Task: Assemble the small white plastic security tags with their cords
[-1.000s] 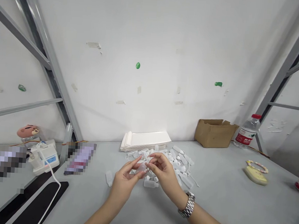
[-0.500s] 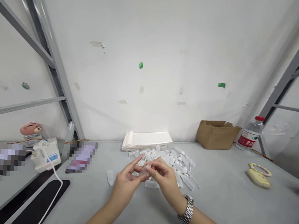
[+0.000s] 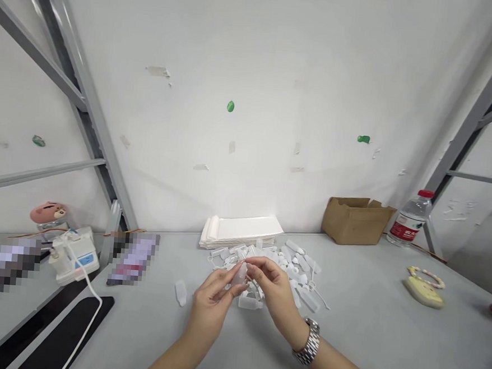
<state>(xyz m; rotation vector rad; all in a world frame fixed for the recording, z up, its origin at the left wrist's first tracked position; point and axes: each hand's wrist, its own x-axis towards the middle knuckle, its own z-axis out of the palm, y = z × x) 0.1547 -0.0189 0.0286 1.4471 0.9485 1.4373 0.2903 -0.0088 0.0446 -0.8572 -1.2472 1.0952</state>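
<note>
The left hand (image 3: pixel 210 305) and the right hand (image 3: pixel 274 290) are pinching one small translucent bottle (image 3: pixel 240 274) with their fingertips, just above the grey table (image 3: pixel 365 339). A pile of similar bottles (image 3: pixel 295 266) is lying at 12 o'clock from it, and a cardboard box (image 3: pixel 355 220) is standing farther away at 2 o'clock.

Two bare forearms, a shiny silver link-bracelet wristwatch (image 3: pixel 309 342) just behind the right hand (image 3: pixel 271 290)

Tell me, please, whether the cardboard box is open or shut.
Open: the cardboard box stands with its top flaps spread outward. What is inside cannot be told from this angle.
</note>
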